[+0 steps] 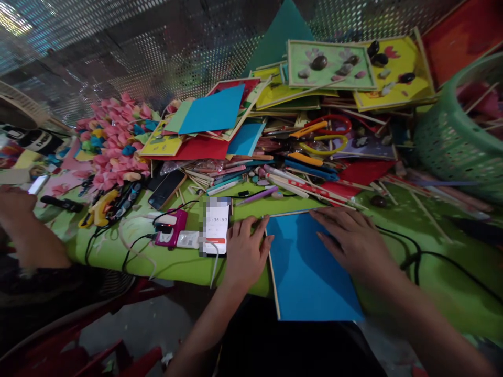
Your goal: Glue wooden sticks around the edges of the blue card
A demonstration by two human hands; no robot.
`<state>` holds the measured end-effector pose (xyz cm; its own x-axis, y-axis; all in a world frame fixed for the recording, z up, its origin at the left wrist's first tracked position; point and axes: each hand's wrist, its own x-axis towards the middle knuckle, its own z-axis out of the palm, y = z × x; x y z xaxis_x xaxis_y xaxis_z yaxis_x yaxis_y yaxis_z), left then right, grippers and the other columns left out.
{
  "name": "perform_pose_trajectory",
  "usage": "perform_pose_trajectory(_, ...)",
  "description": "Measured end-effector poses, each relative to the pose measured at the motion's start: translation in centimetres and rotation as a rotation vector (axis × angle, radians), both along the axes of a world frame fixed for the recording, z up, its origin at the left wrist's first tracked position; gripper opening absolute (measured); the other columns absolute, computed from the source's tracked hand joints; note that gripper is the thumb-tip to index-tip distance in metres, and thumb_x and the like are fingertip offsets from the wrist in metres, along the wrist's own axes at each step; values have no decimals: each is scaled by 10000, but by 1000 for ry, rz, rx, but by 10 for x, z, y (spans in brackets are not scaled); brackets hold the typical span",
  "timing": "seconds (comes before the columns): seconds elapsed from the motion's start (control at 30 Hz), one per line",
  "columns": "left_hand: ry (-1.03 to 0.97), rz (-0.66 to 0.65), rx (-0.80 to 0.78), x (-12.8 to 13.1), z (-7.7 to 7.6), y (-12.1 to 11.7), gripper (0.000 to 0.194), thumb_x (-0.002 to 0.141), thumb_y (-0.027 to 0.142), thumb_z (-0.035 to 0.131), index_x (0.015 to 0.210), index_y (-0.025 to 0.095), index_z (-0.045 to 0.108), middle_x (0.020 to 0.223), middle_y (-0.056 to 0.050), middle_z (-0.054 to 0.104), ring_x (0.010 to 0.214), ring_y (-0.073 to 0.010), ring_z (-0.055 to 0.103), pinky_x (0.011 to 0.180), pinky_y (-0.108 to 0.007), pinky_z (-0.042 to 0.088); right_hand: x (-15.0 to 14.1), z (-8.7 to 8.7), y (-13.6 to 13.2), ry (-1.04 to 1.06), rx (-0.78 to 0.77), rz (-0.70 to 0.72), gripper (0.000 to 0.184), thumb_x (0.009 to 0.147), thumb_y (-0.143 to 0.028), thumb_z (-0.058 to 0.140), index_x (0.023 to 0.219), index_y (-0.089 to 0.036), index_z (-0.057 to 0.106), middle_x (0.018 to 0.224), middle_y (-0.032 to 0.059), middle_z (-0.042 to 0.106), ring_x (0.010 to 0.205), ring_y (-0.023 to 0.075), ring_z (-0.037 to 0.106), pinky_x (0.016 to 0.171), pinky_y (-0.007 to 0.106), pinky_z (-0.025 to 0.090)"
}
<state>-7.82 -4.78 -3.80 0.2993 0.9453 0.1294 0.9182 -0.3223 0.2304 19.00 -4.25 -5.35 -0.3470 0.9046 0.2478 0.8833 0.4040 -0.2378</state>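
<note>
A blue card (310, 272) lies at the green table's front edge and juts out past it. Thin wooden sticks run along its left and top edges. My left hand (245, 251) rests at the card's upper left corner, its fingers apart and their tips by the stick. Across the upper right of the card lies my right hand (351, 235), fingers stretched out, with the tips near the top stick. Its palm hides the card's right edge in part. A lit phone (217, 228) with a timer on its screen sits just left of my left hand.
Behind the card are piled sticks, pens and scissors (330, 145). Framed stone pictures (332, 65) lean at the back, and a green basket (463, 125) stands right. Cables run from a pink power strip (171, 230). Another person's hand (19, 214) is at the far left.
</note>
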Motion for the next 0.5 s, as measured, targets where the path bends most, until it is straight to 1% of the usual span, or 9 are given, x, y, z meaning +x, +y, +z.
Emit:
perform_pose_trajectory(0.13, 23, -5, 2, 1, 0, 1, 474, 1083, 462, 392, 1470, 257, 573, 1244, -121, 610, 1116, -295, 548, 872, -442, 463, -1, -1, 0, -42, -20, 0, 428, 1036, -328, 487, 1402, -188, 657, 1354, 155, 679, 1192, 357, 613, 947, 525, 478)
perform_pose_trajectory(0.27, 8, -4, 13, 0, -2, 1, 486, 1086, 473, 378, 1479, 249, 558, 1234, -124, 615, 1118, -291, 552, 888, -442, 457, -1, -1, 0, -37, 10, -1, 427, 1041, -337, 477, 1399, -180, 650, 1332, 153, 687, 1174, 349, 615, 935, 511, 484)
perform_pose_trajectory(0.37, -19, 0, 25, -1, -2, 0, 486, 1083, 466, 399, 1489, 238, 541, 1254, -125, 617, 1131, -288, 554, 910, -440, 454, -1, -2, 0, -28, 31, -6, 440, 1041, -345, 478, 1412, -170, 635, 1332, 163, 684, 1176, 352, 609, 934, 516, 492)
perform_pose_trajectory(0.5, -10, 4, 5, 0, -1, 1, 481, 1081, 475, 401, 1466, 237, 566, 1269, -124, 623, 1130, -291, 556, 908, -443, 456, -2, -2, 0, -31, 7, 0, 439, 1043, -355, 471, 1416, -193, 634, 1349, 157, 676, 1177, 355, 606, 934, 525, 490)
